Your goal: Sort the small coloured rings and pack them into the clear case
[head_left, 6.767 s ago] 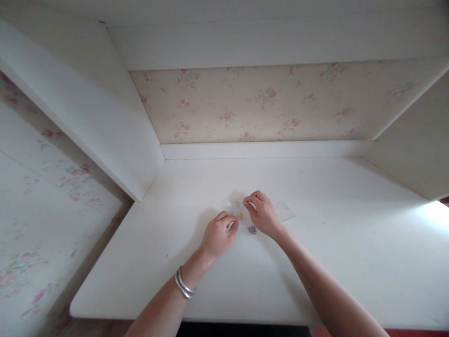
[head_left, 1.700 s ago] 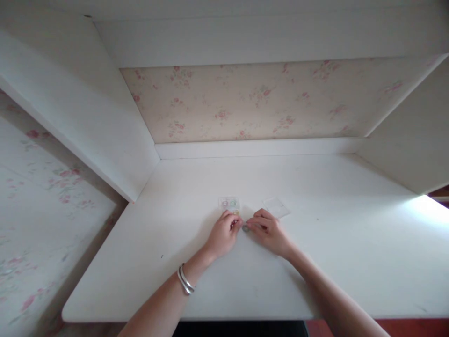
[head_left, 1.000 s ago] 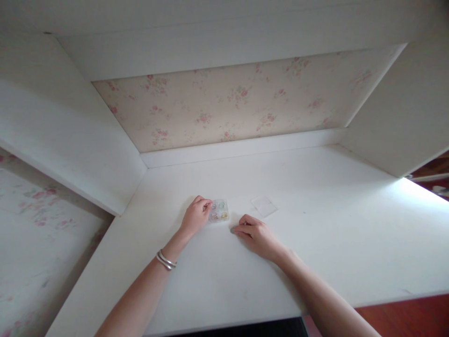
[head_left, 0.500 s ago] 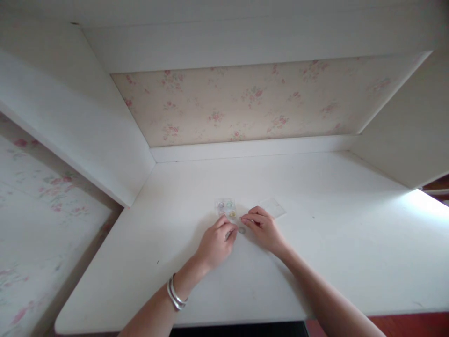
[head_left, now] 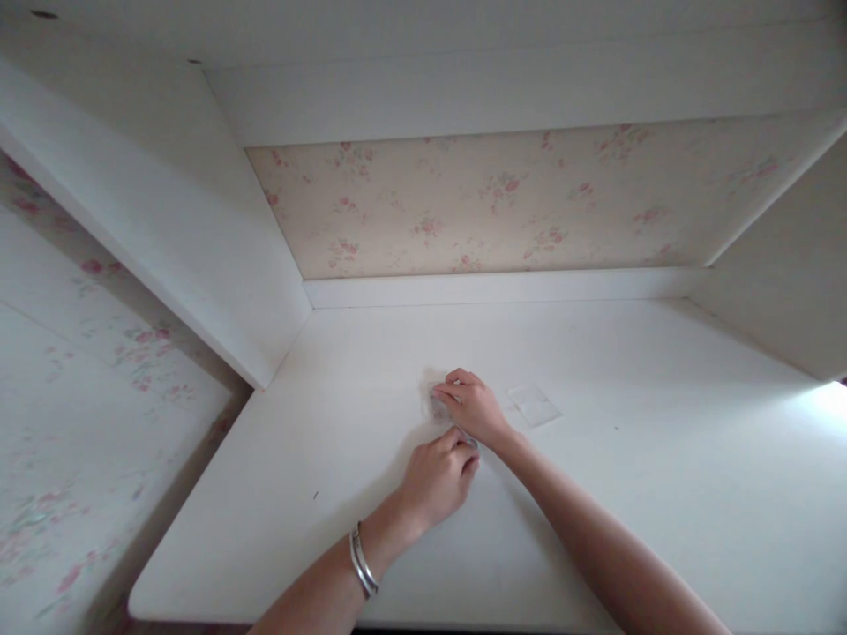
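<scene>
My right hand point(head_left: 473, 407) reaches over a small clear compartment case point(head_left: 437, 410), covering most of it. Its thumb and fingers are pinched together at the case; anything between them is too small to make out. Just below, my left hand point(head_left: 440, 474) is closed with its fingers curled, close under the right wrist. A small greyish, shiny thing point(head_left: 472, 440) shows at the left fingertips, but I cannot tell its kind. To the right of the hands, a flat clear plastic lid point(head_left: 535, 404) lies on the white tabletop point(head_left: 595, 511).
White side panels point(head_left: 218, 265) stand at the left and right of the desk. A low ledge point(head_left: 503, 288) runs along the back under flowered wallpaper point(head_left: 463, 203). A tiny dark scrap point(head_left: 316, 496) lies to the left. A silver bangle point(head_left: 363, 560) circles my left wrist.
My right hand has moved left, from beside a small ring on the table to over the case, hiding its contents. My left hand stays closed below it. The view has shifted slightly.
</scene>
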`<state>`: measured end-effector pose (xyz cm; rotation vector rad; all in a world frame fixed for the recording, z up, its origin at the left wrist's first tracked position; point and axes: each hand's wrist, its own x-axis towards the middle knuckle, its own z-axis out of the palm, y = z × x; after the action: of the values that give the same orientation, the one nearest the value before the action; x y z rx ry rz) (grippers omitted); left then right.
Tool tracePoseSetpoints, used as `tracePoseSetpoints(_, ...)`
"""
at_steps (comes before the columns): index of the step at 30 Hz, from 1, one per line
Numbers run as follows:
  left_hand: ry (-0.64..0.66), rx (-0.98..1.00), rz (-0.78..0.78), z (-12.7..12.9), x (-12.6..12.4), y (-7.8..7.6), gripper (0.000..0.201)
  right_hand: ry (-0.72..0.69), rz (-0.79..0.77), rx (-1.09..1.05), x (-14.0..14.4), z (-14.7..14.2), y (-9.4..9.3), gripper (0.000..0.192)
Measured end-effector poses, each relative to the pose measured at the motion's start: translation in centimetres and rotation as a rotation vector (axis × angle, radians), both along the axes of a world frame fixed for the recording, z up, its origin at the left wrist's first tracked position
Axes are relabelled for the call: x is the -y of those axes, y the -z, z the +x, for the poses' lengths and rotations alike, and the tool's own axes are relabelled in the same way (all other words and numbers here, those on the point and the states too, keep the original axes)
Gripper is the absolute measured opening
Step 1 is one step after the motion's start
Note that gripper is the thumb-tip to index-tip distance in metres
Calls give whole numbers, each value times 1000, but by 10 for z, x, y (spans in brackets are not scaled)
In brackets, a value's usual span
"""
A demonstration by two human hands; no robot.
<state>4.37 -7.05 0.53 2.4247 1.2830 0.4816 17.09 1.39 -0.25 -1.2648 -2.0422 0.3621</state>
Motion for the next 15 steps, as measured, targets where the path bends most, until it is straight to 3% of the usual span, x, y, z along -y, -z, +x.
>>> tracePoseSetpoints(6,-18,19,-43,0,-2,-1,16,121,-43,-142,17,25,-7,23)
tracePoseSetpoints(15,-36,138,-130,-1,-3,5,14,81,-215,-191,62,55,1,25)
